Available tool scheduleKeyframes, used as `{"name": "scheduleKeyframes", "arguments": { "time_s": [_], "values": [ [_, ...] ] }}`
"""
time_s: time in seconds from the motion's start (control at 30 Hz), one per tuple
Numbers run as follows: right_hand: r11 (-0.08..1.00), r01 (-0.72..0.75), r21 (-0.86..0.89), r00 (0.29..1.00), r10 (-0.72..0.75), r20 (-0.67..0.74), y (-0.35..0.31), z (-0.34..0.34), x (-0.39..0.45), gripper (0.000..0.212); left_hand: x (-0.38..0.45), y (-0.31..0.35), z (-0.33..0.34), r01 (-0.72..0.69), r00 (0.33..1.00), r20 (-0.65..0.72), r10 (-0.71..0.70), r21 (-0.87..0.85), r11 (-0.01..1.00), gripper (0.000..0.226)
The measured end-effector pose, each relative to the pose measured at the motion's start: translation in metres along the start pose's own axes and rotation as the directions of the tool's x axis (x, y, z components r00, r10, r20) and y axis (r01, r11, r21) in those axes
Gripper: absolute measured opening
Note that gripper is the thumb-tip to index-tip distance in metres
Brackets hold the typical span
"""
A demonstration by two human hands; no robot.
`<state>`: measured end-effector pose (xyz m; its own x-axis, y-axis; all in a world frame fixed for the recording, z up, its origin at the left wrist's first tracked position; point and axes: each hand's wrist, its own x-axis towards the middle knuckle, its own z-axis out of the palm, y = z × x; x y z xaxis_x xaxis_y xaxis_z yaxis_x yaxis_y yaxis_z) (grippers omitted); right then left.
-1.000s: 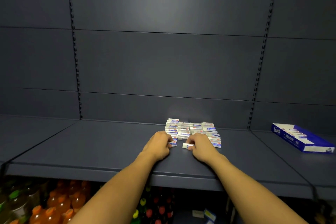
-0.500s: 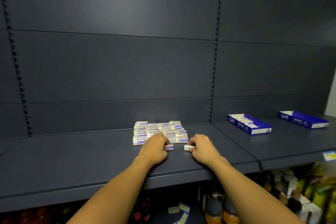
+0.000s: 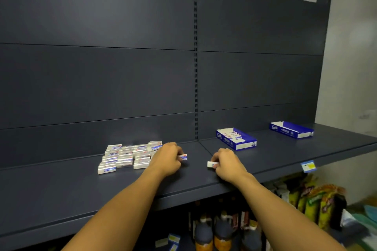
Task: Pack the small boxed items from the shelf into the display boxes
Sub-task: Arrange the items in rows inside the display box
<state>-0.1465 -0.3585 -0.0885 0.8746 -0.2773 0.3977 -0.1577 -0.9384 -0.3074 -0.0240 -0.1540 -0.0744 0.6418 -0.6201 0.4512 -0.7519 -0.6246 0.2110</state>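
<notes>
A pile of several small white boxed items [image 3: 126, 157] lies on the dark shelf [image 3: 61, 193]. My left hand [image 3: 167, 159] grips one small box [image 3: 183, 156] just right of the pile. My right hand [image 3: 228, 164] pinches another small box [image 3: 211, 164], further right. A blue display box [image 3: 237, 140] with several items standing in it sits on the shelf beyond my right hand. A second blue display box [image 3: 291, 129] lies further right, its contents not visible.
The shelf's back panels rise behind everything. A blue price tag [image 3: 308, 166] hangs on the shelf's front edge at the right. Below the shelf stand dark bottles [image 3: 222, 232] and packaged goods [image 3: 310, 204].
The view has swung to the right, bringing both display boxes into sight. Both hands have moved away from the pile toward the right, each carrying a small box.
</notes>
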Motion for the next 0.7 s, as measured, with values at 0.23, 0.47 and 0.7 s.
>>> {"name": "scheduleKeyframes", "arguments": {
  "time_s": [0.23, 0.47, 0.7],
  "values": [
    [0.998, 0.059, 0.008, 0.998, -0.059, 0.009, 0.070, -0.035, -0.010, 0.015, 0.021, 0.078, 0.028, 0.117, 0.992, -0.043, -0.120, -0.076, 0.990, 0.020],
    [0.993, 0.112, 0.037, 0.994, -0.112, 0.002, 0.131, -0.057, -0.014, 0.016, 0.043, 0.135, 0.053, 0.222, 0.970, -0.071, -0.233, -0.138, 0.965, 0.023],
    [0.991, 0.129, 0.040, 0.992, -0.129, -0.017, 0.173, -0.059, 0.000, 0.019, 0.071, 0.162, 0.076, 0.258, 0.962, -0.053, -0.266, -0.123, 0.958, 0.024]
  ]
}}
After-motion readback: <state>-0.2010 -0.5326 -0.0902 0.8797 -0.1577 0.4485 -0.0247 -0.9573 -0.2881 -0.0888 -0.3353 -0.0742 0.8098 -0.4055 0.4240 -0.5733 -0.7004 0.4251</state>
